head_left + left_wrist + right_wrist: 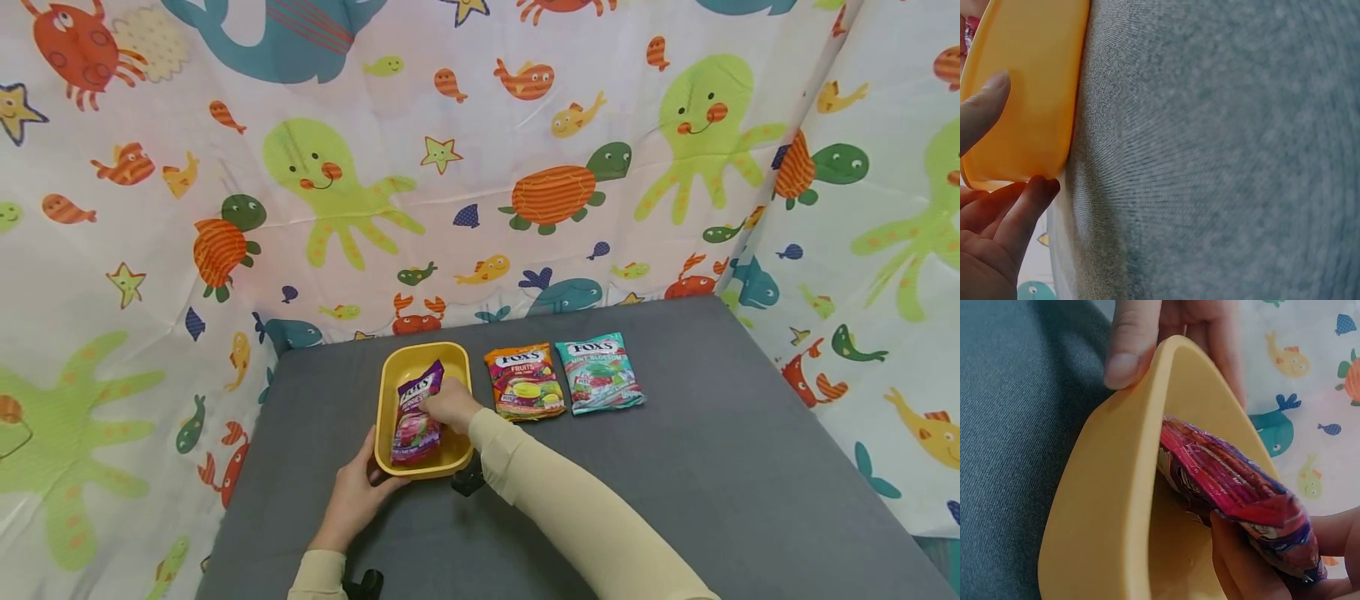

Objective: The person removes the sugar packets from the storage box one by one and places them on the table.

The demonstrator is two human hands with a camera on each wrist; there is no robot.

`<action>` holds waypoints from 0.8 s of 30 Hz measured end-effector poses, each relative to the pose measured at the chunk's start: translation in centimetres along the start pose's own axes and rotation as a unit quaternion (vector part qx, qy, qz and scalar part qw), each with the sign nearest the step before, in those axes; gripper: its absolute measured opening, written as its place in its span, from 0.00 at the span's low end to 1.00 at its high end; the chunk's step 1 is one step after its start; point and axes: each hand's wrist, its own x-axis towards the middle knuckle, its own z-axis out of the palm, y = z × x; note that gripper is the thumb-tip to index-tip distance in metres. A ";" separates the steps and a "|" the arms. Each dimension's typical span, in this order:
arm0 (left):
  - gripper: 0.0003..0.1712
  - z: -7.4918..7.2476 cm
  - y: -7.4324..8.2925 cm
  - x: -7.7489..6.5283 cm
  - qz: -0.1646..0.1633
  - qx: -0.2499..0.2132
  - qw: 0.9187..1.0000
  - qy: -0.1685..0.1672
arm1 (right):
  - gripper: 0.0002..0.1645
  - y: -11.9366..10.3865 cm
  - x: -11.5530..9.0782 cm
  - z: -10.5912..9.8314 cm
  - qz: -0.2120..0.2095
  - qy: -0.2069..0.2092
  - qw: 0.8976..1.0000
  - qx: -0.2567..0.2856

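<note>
A purple Fox's candy bag [414, 425], with "Berries" partly legible, stands slanted inside a yellow plastic tub [423, 354]. My right hand [452, 406] reaches over the tub's right side and pinches the bag by its edge. In the right wrist view, the thumb and fingers [1244, 565] lie on both faces of the bag [1235, 481]. My left hand [354, 498] holds the tub's near left corner. Seen from the left wrist, its thumb [986, 109] lies against one wall of the tub [1035, 125] and the other fingertips touch the corner.
To the right of the tub lie an orange Fox's Fruits bag [525, 383] and a green Fox's mint bag [600, 375], side by side. They rest on the grey cloth-covered table [675, 467]. A curtain [465, 200] with sea-animal prints hangs behind and at both sides.
</note>
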 end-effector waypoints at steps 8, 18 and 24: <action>0.58 -0.2 0.3 -0.2 -0.009 0.005 1.000 -0.007 | 0.19 -0.8 -0.8 -0.9 -0.006 -0.010 1.000 0.004; 0.60 -0.1 0.3 0.0 -0.028 0.012 0.999 -0.008 | 0.22 -1.6 -2.2 -3.1 0.000 -0.011 1.000 -0.003; 0.59 0.0 0.2 0.1 -0.036 0.002 0.999 -0.012 | 0.23 -1.9 -3.1 -4.2 -0.006 -0.022 1.000 0.014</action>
